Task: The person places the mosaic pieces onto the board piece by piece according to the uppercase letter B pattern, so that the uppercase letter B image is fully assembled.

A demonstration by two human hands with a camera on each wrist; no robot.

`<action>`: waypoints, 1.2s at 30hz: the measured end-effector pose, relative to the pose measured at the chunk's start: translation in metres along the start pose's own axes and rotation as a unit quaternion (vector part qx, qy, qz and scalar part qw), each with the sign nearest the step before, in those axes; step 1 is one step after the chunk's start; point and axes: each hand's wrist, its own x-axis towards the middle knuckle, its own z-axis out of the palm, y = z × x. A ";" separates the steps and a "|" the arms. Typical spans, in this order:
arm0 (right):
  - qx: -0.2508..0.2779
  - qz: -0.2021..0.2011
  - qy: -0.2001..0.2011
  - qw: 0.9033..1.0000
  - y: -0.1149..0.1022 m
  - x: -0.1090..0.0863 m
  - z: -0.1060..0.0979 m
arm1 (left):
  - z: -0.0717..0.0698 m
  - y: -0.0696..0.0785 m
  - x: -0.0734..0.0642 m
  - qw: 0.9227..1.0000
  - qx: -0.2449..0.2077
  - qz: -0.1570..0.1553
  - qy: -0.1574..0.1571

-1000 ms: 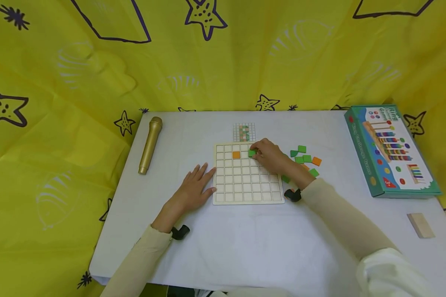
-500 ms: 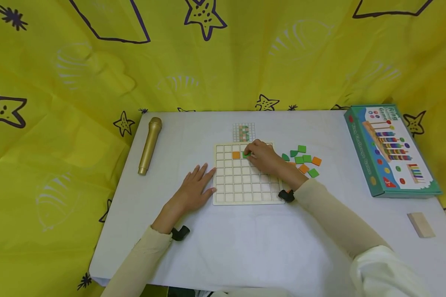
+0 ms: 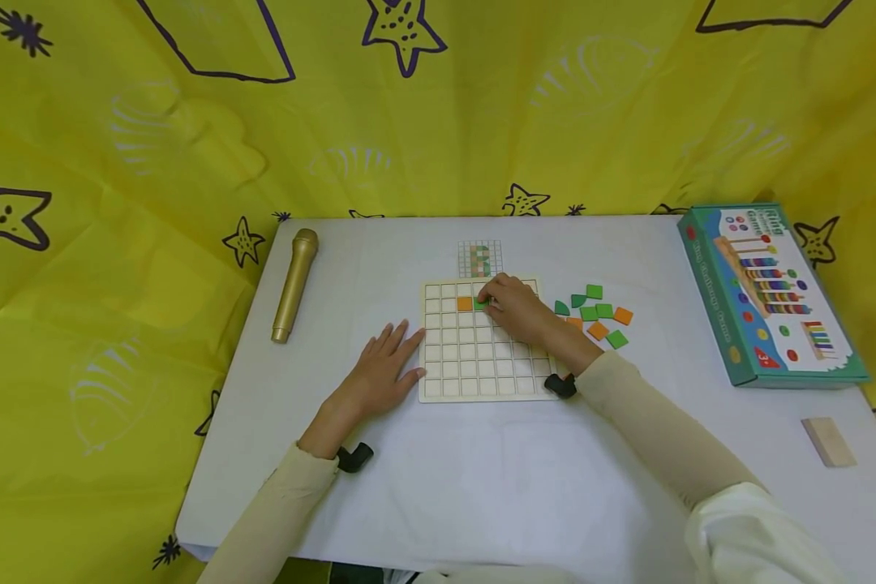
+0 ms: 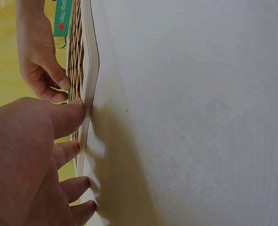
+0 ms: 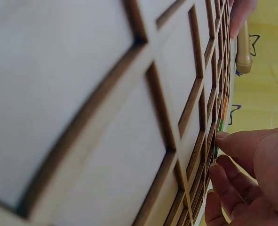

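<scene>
A pale wooden grid board [image 3: 467, 369] lies flat on the white table. An orange square tile [image 3: 465, 304] sits in one of its cells near the far edge. Just right of it is a green tile [image 3: 480, 303], pinched by the thumb and fingers of my right hand [image 3: 518, 311] and partly hidden by them. In the right wrist view the green tile [image 5: 216, 151] shows as a thin strip at the fingertips. My left hand [image 3: 380, 373] lies spread on the table, its thumb and a fingertip touching the board's left edge.
Loose green tiles [image 3: 589, 313] and orange tiles [image 3: 598, 331] lie right of the board. A small pattern card [image 3: 480, 259] is behind it. A gold microphone [image 3: 295, 284] lies left; a game box [image 3: 774, 296] and wooden block [image 3: 828, 442] lie right.
My right hand has carried the green tile left, to the cell beside the orange tile, and has stayed there over the last half second. My left hand has not moved.
</scene>
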 end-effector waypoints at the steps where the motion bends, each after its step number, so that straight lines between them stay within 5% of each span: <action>1: 0.002 -0.001 0.000 1.000 0.000 0.000 0.000 | 0.000 0.000 0.000 1.000 -0.001 0.001 0.001; 9: -0.012 0.018 0.005 1.000 -0.002 -0.010 -0.012 | 0.002 -0.002 0.002 1.000 -0.004 0.003 0.002; 25: 0.024 0.127 0.010 0.992 0.040 -0.058 -0.073 | 0.003 -0.002 0.002 1.000 0.001 0.000 0.004; 36: -0.027 0.169 -0.030 0.985 0.055 -0.071 -0.070 | 0.001 0.000 0.000 1.000 -0.003 0.001 0.004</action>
